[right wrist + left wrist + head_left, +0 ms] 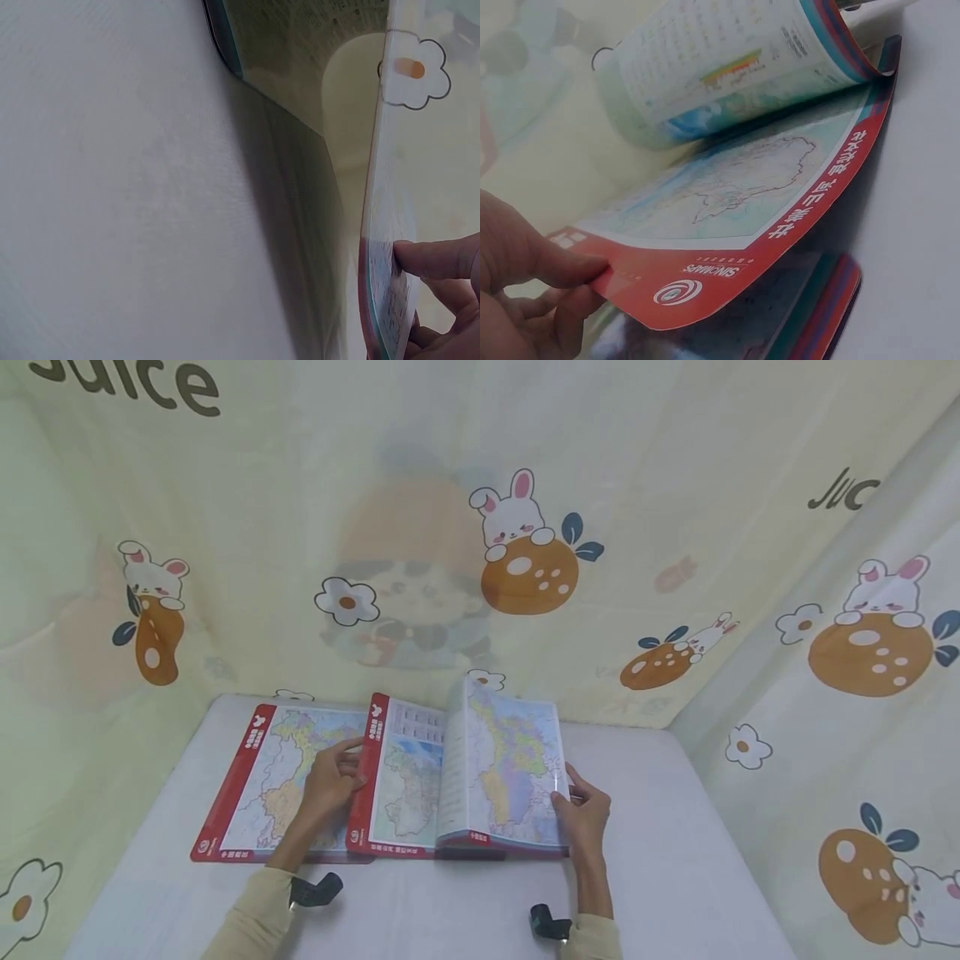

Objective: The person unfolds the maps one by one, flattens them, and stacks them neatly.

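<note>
A red-edged folding map (408,789) is spread partly open across the white table, its right panel (517,760) raised and curved. My left hand (330,781) pinches the red left edge between thumb and fingers; in the left wrist view the thumb of the left hand (532,277) lies on the corner by the printed logo. At the other side, my right hand (587,810) grips the raised panel's right edge, thumb on its front face. The right wrist view shows this panel (386,300) edge-on, lifted off the table. Beneath my left forearm lies another red-edged map (255,793), partly covered.
The white table (660,860) extends to the right and in front of the maps. A pale curtain (637,460) printed with rabbits, oranges and flowers hangs behind and at both sides. Each wrist carries a small black device (317,890).
</note>
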### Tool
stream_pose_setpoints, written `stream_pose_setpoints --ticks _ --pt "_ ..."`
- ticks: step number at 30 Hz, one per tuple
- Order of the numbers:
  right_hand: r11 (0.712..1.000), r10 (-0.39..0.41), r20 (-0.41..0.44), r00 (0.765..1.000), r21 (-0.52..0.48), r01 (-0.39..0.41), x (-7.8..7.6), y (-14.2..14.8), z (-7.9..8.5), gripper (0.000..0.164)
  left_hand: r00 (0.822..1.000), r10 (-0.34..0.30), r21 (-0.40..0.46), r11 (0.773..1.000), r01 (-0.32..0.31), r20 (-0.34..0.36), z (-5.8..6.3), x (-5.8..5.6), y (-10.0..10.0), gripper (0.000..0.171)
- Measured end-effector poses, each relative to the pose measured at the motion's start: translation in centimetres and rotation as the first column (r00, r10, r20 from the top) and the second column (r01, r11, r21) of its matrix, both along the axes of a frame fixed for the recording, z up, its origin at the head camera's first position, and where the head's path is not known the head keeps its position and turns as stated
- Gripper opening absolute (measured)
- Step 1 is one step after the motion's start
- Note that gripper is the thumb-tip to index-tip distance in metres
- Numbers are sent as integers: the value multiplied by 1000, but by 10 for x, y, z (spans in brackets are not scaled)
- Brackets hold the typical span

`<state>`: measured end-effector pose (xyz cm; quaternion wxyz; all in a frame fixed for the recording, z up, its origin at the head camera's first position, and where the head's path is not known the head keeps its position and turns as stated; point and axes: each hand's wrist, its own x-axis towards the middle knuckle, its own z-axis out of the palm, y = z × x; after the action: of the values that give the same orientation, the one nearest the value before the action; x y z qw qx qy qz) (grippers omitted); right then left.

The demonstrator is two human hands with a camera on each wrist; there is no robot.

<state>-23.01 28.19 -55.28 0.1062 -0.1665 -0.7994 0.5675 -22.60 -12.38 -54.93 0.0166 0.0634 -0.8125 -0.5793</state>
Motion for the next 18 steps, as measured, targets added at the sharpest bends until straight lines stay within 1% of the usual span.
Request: stream_pose_setpoints --ticks 5,13,18 --pt "999 -39 2 999 -11 39 0 5 0 60 1000 10 7 1000 -10 19 3 2 -11 70" --pt "994 -107 -11 994 -24 107 3 10 3 61 999 36 -54 998 -34 39 5 2 -28 71" --pt "990 -138 -28 990 -41 137 3 14 0 60 997 50 -64 997 -46 61 5 4 -34 69"
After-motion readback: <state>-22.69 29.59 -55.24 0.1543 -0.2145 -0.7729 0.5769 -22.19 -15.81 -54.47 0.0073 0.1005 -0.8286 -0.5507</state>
